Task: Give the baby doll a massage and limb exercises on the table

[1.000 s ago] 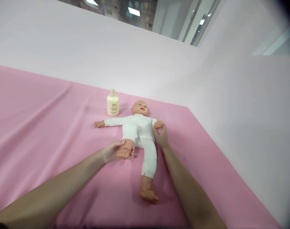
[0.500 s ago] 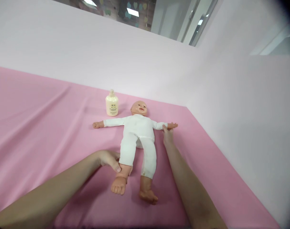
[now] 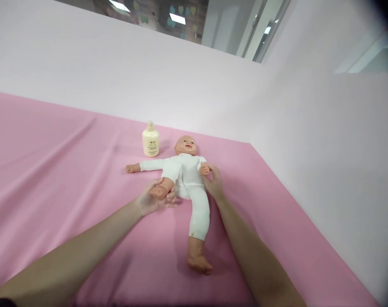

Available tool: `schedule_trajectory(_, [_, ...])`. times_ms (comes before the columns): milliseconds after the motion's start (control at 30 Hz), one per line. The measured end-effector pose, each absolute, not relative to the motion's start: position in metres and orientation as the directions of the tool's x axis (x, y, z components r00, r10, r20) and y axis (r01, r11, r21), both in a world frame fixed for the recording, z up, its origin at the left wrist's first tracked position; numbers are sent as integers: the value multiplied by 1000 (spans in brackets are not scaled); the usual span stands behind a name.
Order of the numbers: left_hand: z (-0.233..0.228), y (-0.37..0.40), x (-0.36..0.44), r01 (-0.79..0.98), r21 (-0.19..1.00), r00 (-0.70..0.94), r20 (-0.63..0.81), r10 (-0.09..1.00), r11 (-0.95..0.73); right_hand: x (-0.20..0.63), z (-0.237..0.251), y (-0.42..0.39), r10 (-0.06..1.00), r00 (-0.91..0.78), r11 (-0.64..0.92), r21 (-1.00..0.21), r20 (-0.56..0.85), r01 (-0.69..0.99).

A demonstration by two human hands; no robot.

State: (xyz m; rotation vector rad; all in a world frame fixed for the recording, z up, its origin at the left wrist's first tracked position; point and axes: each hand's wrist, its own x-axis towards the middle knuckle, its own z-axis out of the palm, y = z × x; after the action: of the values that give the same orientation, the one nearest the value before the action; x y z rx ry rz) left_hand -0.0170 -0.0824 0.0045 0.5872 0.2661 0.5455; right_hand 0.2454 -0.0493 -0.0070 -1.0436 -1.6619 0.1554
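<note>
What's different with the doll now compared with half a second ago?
The left hand has pushed the doll's foot up, bending the knee toward its belly. The right hand has folded the doll's arm in across its chest. Both grips stayed on. The doll's other arm and leg, and the lotion bottle, stayed put on the pink sheet.

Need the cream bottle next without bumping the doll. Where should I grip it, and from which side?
Probably grip the bottle around its wide body from its left, open-cloth side: it stands upright, the neck is narrow, and the doll's head sits to its right.
</note>
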Motion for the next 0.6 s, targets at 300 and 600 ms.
schedule_trajectory(300, [6,-84,-12,-358,617,774,-224,592,701,242,-4,-51,635,-231,663,-366,738,653])
schedule_trajectory(600, [9,-92,-30,-58,836,994,0,107,546,255,-6,-40,754,384,501,-845,533,188])
